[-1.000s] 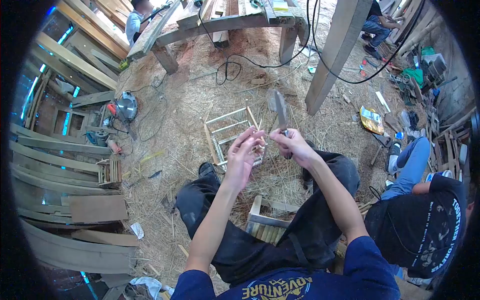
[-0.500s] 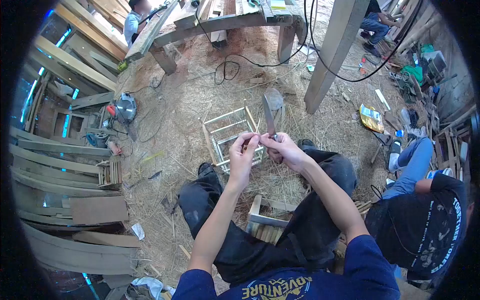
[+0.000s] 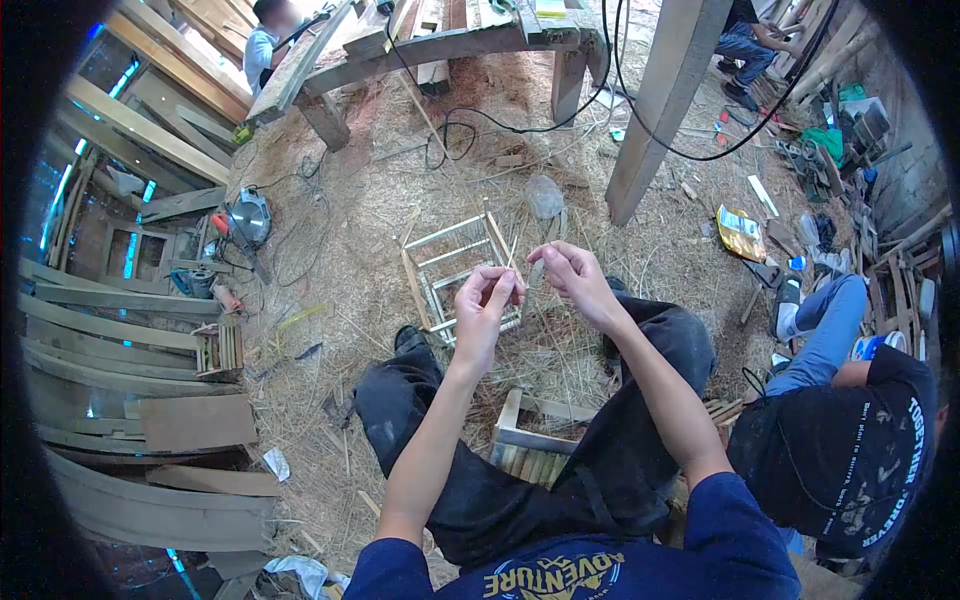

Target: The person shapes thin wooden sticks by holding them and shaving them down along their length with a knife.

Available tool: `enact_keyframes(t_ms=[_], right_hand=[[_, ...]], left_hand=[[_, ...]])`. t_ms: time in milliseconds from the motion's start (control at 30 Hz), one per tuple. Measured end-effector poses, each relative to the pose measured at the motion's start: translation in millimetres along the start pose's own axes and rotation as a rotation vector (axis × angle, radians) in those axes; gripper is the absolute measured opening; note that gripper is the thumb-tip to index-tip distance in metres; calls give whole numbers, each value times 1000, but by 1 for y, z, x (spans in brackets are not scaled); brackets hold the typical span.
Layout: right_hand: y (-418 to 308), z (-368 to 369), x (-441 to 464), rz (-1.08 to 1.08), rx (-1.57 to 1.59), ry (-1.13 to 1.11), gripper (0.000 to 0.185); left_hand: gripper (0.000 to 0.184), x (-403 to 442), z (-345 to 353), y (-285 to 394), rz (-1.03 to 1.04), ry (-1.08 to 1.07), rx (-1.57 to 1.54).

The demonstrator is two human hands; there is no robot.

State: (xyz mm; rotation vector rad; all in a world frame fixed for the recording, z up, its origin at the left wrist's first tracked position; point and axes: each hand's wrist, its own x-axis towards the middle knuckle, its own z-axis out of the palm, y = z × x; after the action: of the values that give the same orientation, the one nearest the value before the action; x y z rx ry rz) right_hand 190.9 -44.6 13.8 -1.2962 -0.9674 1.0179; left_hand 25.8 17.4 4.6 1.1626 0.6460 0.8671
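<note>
My left hand (image 3: 486, 305) is closed in a pinch on a thin wooden stick (image 3: 513, 256), whose pale tip sticks up past the fingertips. My right hand (image 3: 575, 282) is just to its right, fingers curled in. A knife (image 3: 536, 281) is in it, its grey blade seen narrowly beneath the fingers and hard to make out. Beyond both hands, a small open frame of thin wooden sticks (image 3: 446, 236) stands on the ground, partly covered by my left hand. Between my legs is a low slatted wooden piece (image 3: 540, 441).
Straw and shavings cover the floor. A circular saw (image 3: 249, 218) lies at left, near stacked planks (image 3: 110, 325). A workbench (image 3: 440, 60) with cables stands ahead, a wooden post (image 3: 665, 110) to its right. A person in a black shirt (image 3: 835, 450) sits close on my right; others are farther off.
My right hand has drawn slightly away from my left, and the knife has swung from blade-up to low beside the fingers. The stick's tip now shows above my left hand.
</note>
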Motion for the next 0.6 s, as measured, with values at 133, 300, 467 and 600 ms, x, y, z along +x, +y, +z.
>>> enact_keyframes(t_ms=[133,300,467,600], right_hand=[[10,-4,-1,-170,-215,-6,41],[-6,-3,-9,-210,-620,-59,39],[-3,-8,-8,-422,-754,-97,41],[-2,-9,-9,-519,-768,-131,41]], left_hand=[[14,-2,-1,0,-42,-59,-92],[10,-4,-2,-1,-67,-114,-3],[7,-10,0,7,-52,-170,121],[14,-15,1,24,-91,-215,280]])
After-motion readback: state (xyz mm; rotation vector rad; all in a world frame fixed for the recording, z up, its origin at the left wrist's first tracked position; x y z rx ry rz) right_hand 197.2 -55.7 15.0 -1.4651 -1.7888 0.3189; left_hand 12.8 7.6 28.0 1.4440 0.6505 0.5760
